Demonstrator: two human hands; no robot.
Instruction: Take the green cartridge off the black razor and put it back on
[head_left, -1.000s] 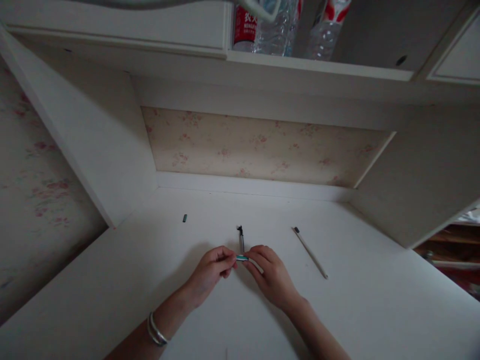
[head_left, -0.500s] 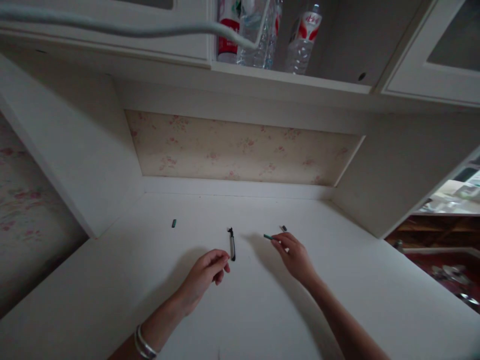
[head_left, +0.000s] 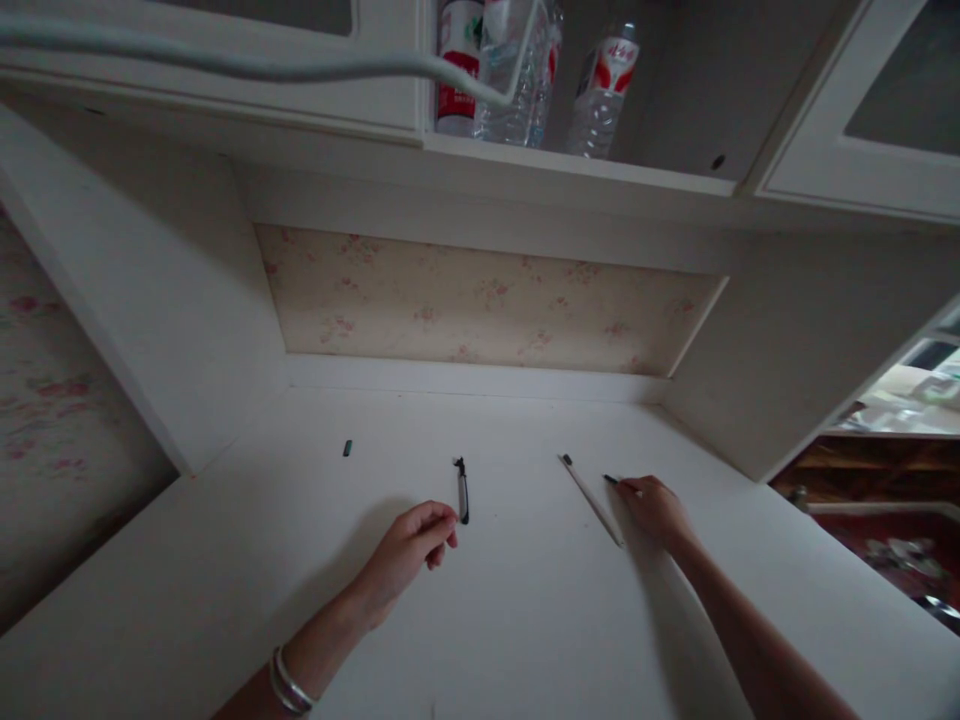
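My left hand (head_left: 414, 545) rests low over the white tabletop, thumb and fingertips pressed together; anything between them is hidden. Just off its fingertips lies a slim black piece (head_left: 464, 492) with a clip-like shape and a pale middle; I cannot tell if they touch. My right hand (head_left: 652, 508), farther right, pinches a small dark green stick (head_left: 611, 480) whose tip pokes out to the left. Between the hands, nearer the right one, a thin white rod (head_left: 592, 500) with a dark tip lies slanted. A short dark green piece (head_left: 347, 448) lies to the far left.
White side panels (head_left: 150, 300) flank the tabletop (head_left: 300, 480), and a low ledge (head_left: 480, 376) runs along its back. Overhead, an open shelf (head_left: 585, 165) holds plastic bottles (head_left: 604, 90). A pale cable-like bar (head_left: 262, 66) crosses in front of the cabinet.
My right hand has moved right with the green stick, uncovering the white rod that it and its arm had hidden. My left hand has stayed almost in place.
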